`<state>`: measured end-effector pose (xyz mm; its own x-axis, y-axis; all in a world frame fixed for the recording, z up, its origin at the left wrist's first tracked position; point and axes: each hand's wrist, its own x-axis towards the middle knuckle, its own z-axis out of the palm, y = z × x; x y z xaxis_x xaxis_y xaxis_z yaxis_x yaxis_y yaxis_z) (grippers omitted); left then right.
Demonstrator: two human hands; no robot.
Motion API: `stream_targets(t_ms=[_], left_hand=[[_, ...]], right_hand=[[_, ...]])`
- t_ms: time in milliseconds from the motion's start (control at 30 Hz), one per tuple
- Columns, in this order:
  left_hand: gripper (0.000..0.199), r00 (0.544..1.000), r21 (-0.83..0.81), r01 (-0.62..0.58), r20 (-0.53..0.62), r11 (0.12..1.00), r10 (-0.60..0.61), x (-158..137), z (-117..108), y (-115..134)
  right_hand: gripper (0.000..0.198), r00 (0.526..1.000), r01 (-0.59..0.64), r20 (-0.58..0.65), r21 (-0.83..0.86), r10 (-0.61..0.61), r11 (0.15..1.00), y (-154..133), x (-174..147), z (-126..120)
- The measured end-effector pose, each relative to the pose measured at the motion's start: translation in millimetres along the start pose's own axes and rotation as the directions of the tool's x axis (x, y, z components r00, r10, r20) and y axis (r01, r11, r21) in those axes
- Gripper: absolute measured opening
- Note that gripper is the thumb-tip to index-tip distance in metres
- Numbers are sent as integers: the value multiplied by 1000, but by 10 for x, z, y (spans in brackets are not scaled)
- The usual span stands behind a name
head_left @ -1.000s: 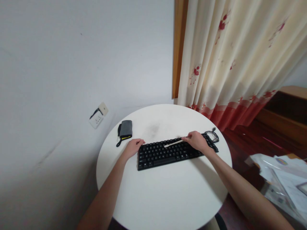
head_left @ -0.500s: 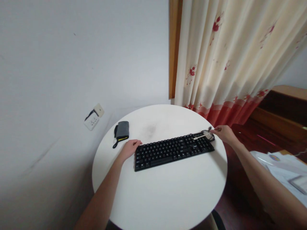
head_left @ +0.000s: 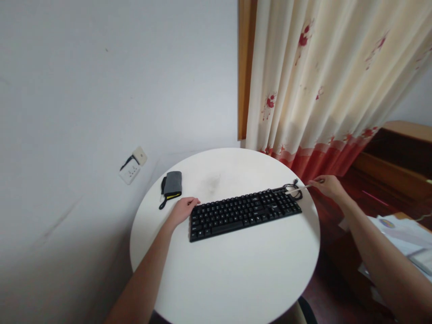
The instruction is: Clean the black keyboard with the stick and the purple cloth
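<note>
A black keyboard [head_left: 236,213] lies slightly slanted across the round white table [head_left: 229,274]. At its upper left corner is my left hand [head_left: 185,209], fingers curled against the edge and gripping it. My right hand [head_left: 327,185] is raised off the table's right edge, pinching the end of a thin pale stick [head_left: 298,189]. The stick points left over the keyboard's far right corner; what its tip is like is too small to tell. Beneath it is the coiled black cable [head_left: 297,195], its plug [head_left: 295,181] sticking up at the back.
A folded grey cloth pouch [head_left: 173,183] with a yellow edge and black loop sits at the table's left. Behind are a wall socket [head_left: 129,172] and a floral curtain [head_left: 303,81]. Papers [head_left: 401,231] lie on a lower surface at right.
My right hand has drawn back to the right, carrying the pale stick along over the keyboard and cable. My left hand and the keyboard have stayed in place.
</note>
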<state>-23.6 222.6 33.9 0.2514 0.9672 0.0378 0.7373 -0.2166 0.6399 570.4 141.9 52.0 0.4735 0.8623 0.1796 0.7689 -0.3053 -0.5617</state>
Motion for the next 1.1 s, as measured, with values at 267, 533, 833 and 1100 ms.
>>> stream_targets(t_ms=[267, 533, 833, 1100], left_hand=[[44, 1000, -9, -5, -11, 1000, 5, -16, -6, 37], [45, 1000, -3, -13, 0, 1000, 13, -1, -4, 6], [43, 1000, -20, -14, -12, 1000, 13, -54, -27, 88], [44, 999, -65, -18, -32, 998, 16, -55, -28, 57]], right_hand=[[33, 997, 58, 52, 28, -59, 998, -249, -133, 216], [38, 966, 186, 184, -17, -180, 982, -942, -487, 507], [41, 930, 261, 270, -7, -249, 965, -1845, -967, 828], [42, 866, 374, 351, 21, -357, 927, -2584, -1330, 1196]])
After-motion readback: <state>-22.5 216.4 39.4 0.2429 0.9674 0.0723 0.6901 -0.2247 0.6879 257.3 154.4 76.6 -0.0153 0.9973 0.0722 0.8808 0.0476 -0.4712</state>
